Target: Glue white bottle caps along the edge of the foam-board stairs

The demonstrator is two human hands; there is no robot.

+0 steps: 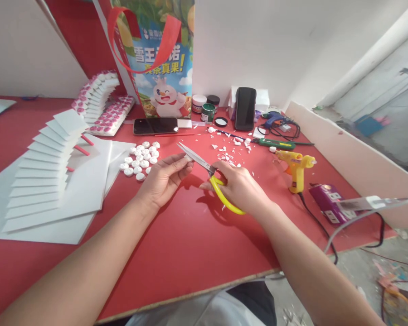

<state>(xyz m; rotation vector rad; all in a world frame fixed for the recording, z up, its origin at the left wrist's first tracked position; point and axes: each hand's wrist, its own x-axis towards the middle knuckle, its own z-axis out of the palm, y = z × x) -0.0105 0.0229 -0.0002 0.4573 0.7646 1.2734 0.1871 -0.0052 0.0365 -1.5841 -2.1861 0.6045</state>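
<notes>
Over the red table, my left hand [167,177] is closed, pinching a small white piece [189,158] between thumb and fingertips. My right hand [236,184] grips the yellow handles of a pair of scissors [200,159]. Their blades point up and left, close by the fingertips of my left hand, and look nearly closed. Just left of my left hand lies a cluster of small white rounded pieces [137,164]. White scraps [226,156] are scattered beyond the scissors.
Fanned white boards [41,176] lie at left, near pink-and-white decorated pieces [104,115]. A gift bag [166,59], paint jars [208,112] and two phones [155,126] [245,108] stand behind. A yellow glue gun [296,167], a green-handled tool [277,144] and a purple box [331,203] are at right.
</notes>
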